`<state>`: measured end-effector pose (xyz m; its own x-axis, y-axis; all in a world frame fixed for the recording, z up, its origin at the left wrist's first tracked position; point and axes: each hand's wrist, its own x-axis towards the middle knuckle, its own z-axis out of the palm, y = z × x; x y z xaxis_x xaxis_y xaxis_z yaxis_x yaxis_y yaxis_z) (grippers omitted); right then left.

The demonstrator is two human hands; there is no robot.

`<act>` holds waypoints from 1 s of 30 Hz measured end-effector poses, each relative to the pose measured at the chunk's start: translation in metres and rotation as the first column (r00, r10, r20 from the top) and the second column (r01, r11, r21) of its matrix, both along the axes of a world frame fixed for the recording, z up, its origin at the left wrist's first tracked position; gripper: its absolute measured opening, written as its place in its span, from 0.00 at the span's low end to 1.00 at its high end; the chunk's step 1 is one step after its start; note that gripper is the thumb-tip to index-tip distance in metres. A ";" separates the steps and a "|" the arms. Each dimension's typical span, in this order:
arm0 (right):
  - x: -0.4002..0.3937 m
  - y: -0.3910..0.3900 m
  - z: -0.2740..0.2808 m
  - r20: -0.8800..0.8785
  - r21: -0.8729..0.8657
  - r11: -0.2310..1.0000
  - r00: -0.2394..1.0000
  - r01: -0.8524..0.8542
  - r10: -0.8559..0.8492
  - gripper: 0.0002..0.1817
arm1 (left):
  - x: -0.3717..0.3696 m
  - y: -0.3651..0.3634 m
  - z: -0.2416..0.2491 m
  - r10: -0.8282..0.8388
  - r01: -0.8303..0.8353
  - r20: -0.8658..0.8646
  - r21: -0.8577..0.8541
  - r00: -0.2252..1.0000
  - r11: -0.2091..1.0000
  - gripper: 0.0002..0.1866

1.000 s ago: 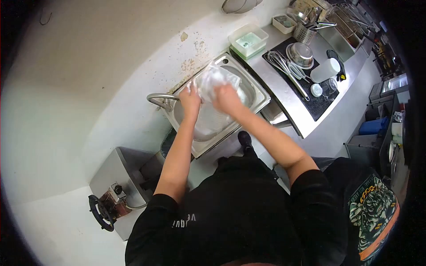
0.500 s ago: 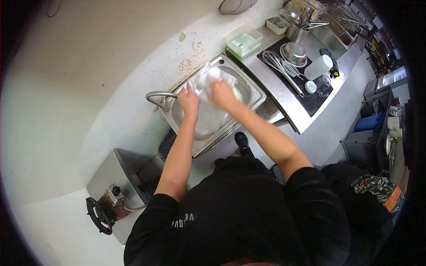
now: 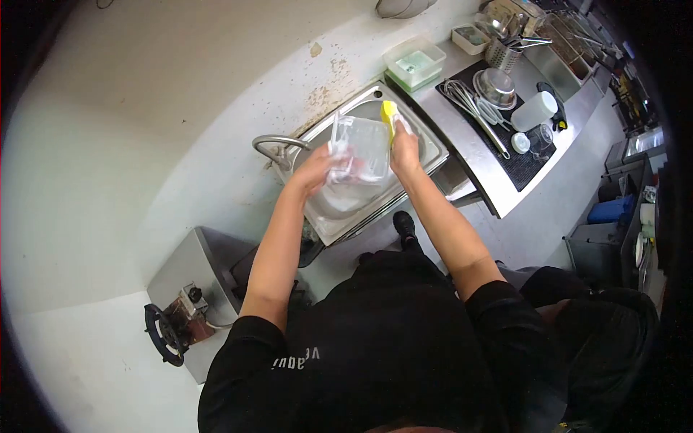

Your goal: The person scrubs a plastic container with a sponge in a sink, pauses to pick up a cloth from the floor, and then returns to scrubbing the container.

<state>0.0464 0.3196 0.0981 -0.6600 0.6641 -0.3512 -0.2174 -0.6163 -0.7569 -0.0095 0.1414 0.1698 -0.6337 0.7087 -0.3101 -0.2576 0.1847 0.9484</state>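
Over the steel sink (image 3: 328, 229) I hold a clear plastic container (image 3: 372, 137) tilted, with white suds on it. My left hand (image 3: 317, 170) is closed on the container's left side, and some of its fingers show blurred through the plastic. Just right of the container, my right hand (image 3: 406, 148) is closed around a yellow sponge (image 3: 389, 115), with foam on the fingers. The curved faucet (image 3: 278, 142) stands at the sink's left, close to my left hand.
Right of the sink, a steel counter (image 3: 462, 155) carries a black mat (image 3: 523, 169) with a whisk (image 3: 480, 123), a metal bowl (image 3: 496, 88) and a white bottle (image 3: 534, 112). A plastic tub (image 3: 415, 61) stands by the wall. Another person in black (image 3: 606, 339) is close on my right.
The container has turned and now shows clearly between my hands. My right hand has moved right, to the container's side, and the yellow sponge has come into sight. The camera view has shifted slightly.
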 end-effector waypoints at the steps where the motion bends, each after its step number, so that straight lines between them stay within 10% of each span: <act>1: 0.000 -0.002 0.011 -0.005 0.024 0.999 0.999 -0.038 0.038 0.22 | 0.002 0.011 0.013 0.082 -0.085 0.157 0.012 0.984 0.996 0.15; 8: -0.002 -0.006 0.083 0.084 0.274 0.938 0.977 -0.210 0.195 0.20 | 0.017 0.015 -0.001 0.404 -0.453 0.293 0.122 0.866 0.883 0.22; 11: 0.004 -0.025 0.103 0.343 0.598 0.680 0.902 -0.425 0.262 0.15 | 0.027 0.004 -0.031 0.535 -0.619 0.421 0.086 0.733 0.780 0.26; 18: 0.010 -0.090 0.011 0.351 0.843 0.280 0.863 -0.460 0.363 0.15 | 0.036 -0.061 -0.133 0.719 -0.782 0.507 -0.130 0.476 0.609 0.32; 20: 0.020 -0.107 0.017 0.212 0.968 0.048 0.904 -0.246 0.371 0.17 | 0.040 -0.079 -0.168 0.751 -0.821 0.417 -0.019 0.512 0.570 0.33; 22: 0.006 -0.106 -0.029 0.242 0.968 -0.047 0.877 -0.245 0.414 0.20 | 0.053 -0.083 -0.184 0.794 -0.852 0.393 -0.048 0.463 0.521 0.34; 26: -0.046 -0.010 -0.103 0.757 0.652 -0.048 0.648 -0.756 0.077 0.18 | 0.067 -0.086 -0.172 0.770 -0.899 0.520 -0.010 0.369 0.438 0.36; 30: -0.064 0.005 -0.143 0.775 0.628 0.019 0.628 -0.778 0.075 0.14 | 0.051 -0.112 -0.215 0.785 -0.898 0.496 -0.021 0.372 0.439 0.33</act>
